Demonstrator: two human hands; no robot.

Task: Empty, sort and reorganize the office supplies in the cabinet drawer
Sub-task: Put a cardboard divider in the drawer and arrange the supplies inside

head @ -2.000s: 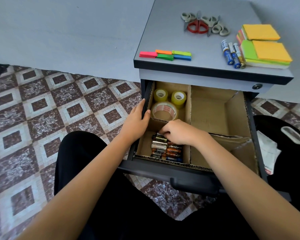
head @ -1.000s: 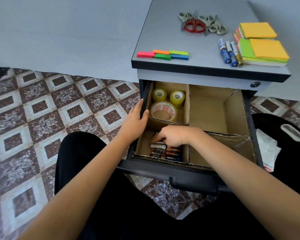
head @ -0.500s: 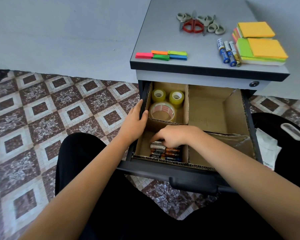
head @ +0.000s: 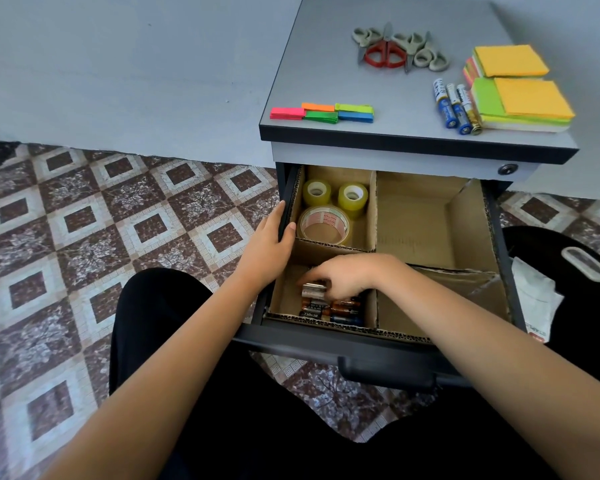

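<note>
The right hand [head: 347, 275] is down in the front-left compartment [head: 286, 296] of the drawer [head: 497, 237], fingers curled round a silver battery [head: 313, 291] on top of the pile [head: 340, 308]. The left hand [head: 267, 247] pinches the drawer's left wall, thumb inside and fingers outside. Whether the battery is going in or coming out I cannot tell.

Either way, the step looks best done one cell at a time. Grip it across its middle, not by an end, so it does not roll out of the fingers; lift or lower it straight, clear of the cardboard divider, which looks soft enough to bend. Keep the left hand where it is so the drawer does not slide. Lay cells side by side, all pointing one way, so the pile stays flat and countable.

Counts:
- In the back-left compartment, three tapes: two small [head: 316, 192] and one large [head: 324, 225].
- In the pile, at least four cells besides the held one; the hand hides the rest.
- The two right compartments show nothing but cardboard.
- On the cabinet top [head: 361, 84]:
  - scissors [head: 385, 57], four as far as I can tell, one red and three grey;
  - three spare cells [head: 456, 107];
  - five stacks of flags [head: 321, 112], one each of pink, orange, lime, green and blue;
  - two heaps of pads [head: 520, 102].
</note>
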